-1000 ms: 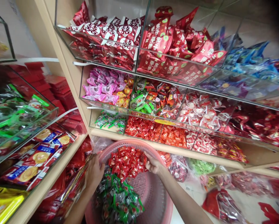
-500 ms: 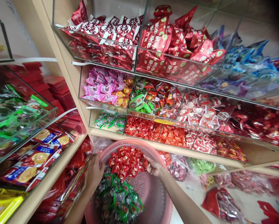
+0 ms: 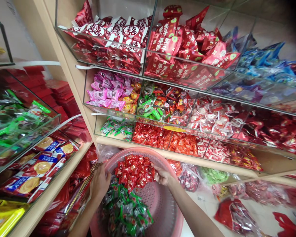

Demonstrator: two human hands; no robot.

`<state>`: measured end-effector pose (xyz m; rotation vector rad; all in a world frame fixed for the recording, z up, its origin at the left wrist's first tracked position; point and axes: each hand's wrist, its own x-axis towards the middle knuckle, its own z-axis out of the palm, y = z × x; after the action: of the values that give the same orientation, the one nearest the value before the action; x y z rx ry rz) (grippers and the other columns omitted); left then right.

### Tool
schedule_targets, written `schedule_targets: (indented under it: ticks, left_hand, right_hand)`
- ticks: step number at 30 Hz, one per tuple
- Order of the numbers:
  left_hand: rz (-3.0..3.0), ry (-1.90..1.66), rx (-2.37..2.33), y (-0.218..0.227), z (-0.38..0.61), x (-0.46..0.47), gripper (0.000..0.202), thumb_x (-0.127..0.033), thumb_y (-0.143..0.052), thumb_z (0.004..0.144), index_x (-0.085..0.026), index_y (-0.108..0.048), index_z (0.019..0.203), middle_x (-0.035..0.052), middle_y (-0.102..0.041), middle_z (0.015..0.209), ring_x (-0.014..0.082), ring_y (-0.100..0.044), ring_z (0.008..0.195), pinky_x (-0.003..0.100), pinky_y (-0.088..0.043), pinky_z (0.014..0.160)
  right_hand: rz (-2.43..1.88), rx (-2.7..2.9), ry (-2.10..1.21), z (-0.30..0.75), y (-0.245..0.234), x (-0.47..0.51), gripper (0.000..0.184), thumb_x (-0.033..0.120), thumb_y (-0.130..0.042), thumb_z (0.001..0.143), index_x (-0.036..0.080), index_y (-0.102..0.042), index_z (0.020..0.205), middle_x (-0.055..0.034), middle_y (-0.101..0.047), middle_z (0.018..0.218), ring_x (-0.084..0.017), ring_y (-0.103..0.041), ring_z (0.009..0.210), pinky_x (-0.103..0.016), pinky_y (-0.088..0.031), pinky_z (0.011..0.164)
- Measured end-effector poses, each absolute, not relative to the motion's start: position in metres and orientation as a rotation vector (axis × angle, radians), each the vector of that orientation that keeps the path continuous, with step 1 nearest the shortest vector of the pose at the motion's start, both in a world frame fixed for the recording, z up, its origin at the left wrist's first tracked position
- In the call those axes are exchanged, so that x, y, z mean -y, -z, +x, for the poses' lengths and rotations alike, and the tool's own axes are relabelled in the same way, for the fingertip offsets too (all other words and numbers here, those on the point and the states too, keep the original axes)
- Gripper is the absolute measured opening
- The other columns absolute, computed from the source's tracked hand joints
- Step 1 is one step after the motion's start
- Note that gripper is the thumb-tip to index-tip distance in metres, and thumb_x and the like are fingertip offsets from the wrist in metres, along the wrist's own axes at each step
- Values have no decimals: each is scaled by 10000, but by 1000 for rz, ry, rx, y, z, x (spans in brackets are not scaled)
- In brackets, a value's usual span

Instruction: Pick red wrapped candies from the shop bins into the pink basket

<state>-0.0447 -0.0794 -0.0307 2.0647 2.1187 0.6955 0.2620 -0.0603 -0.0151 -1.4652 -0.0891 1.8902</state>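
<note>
A pink plastic basket [image 3: 168, 210] stands in front of me. A heap of red-wrapped candies [image 3: 134, 172] lies at its far side, and green-and-clear wrapped candies [image 3: 128, 209] fill the near left. My left hand [image 3: 100, 181] is closed on the basket's left rim, its thumb toward the inside; most of its fingers are hidden. Over the right part of the basket, my right hand [image 3: 162, 176] has curled fingers, with the fingertips at the right edge of the red candies. Whatever those fingers grip cannot be made out.
Clear-fronted shelf bins behind the basket hold pink candies [image 3: 105, 90], red packets [image 3: 165, 42] and blue packets [image 3: 266, 62]. Packaged biscuits [image 3: 40, 164] lie on the left shelf. Bagged sweets [image 3: 234, 215] rest on the floor to the right.
My right hand has shifted very slightly left along the edge of the red candies. The left hand and the basket look the same.
</note>
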Motion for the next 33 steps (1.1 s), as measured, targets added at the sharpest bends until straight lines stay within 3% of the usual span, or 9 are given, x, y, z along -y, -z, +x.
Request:
schedule_targets:
  ticks: [7, 10, 13, 21, 29, 33]
  left_hand:
    - [2047, -714, -2123, 31, -44, 80, 417, -265, -429, 788, -148, -451, 1188, 117, -586, 1092, 252, -526, 1056, 373, -458, 839]
    - [2046, -731, -2111, 32, -44, 80, 418, -272, -433, 788, -160, -448, 1192, 108, -585, 1099, 248, -526, 1059, 371, -455, 848]
    - [2050, -728, -2105, 33, -45, 80, 423, -274, -431, 792, -156, -442, 1198, 110, -580, 1106, 247, -524, 1061, 371, -449, 861]
    - [2044, -686, -2125, 32, -45, 80, 414, -268, -429, 792, -138, -447, 1185, 114, -572, 1102, 247, -519, 1046, 368, -435, 884]
    - [2065, -699, -2124, 35, -47, 80, 444, -270, -446, 786, -145, -430, 1212, 113, -573, 1113, 248, -516, 1063, 370, -443, 871]
    - [2056, -682, -2133, 35, -46, 79, 426, -267, -440, 794, -144, -437, 1201, 111, -583, 1092, 243, -527, 1048, 367, -450, 862]
  right_hand:
    - [-1429, -71, -1880, 266, 3, 78, 61, 193, -529, 847, 166, -525, 791, 90, -473, 441, -15, -413, 291, -91, -383, 341]
    - [-1379, -37, -1881, 265, -2, 83, 113, 135, -530, 820, 161, -508, 712, 90, -457, 435, -21, -439, 325, -110, -432, 393]
    - [-1318, 100, -1916, 257, -6, 83, 55, 110, -574, 769, 152, -550, 744, 83, -477, 477, -20, -454, 369, -128, -467, 449]
    - [-1477, 558, -1698, 202, -16, 56, 163, 167, -663, 674, 184, -594, 820, 36, -555, 727, -47, -505, 557, -153, -475, 470]
    - [-1484, 763, -1436, 178, -4, 35, 414, 255, -665, 630, 191, -529, 1015, 57, -482, 664, -71, -478, 565, -153, -442, 426]
    - [-1478, 815, -1330, 189, -4, 41, 447, 337, -630, 636, 171, -512, 1034, 46, -482, 677, -89, -469, 544, -197, -458, 408]
